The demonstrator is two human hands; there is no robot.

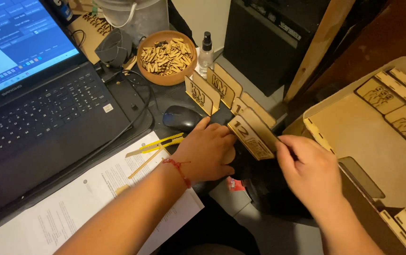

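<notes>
Both hands meet over a small laser-cut wooden sign (252,137), tent-shaped and pale tan with dark engraved figures on its face. The left hand (208,153) steadies it from the near side, fingers curled loosely beside its lower corner; whether they actually pinch it I cannot tell. The right hand (309,172) has its fingers closed on the sign's right edge.

Judging by what stands around it, the work looks partly done: three more signs of the same make (217,89) already stand in a row just behind on the dark tabletop (136,99), while the one in hand is apparently still being put together or set in place. To the right, a large plywood sheet (368,141) carries further cut plaques (399,101) not yet lifted out, so more seems to be left.

A round wooden bowl (167,56) of small cut-out pieces sits behind the row, a clear spray bottle (206,54) next to it. A black mouse (182,117), an open laptop (37,104) and printed white papers (99,198) lie to the left
</notes>
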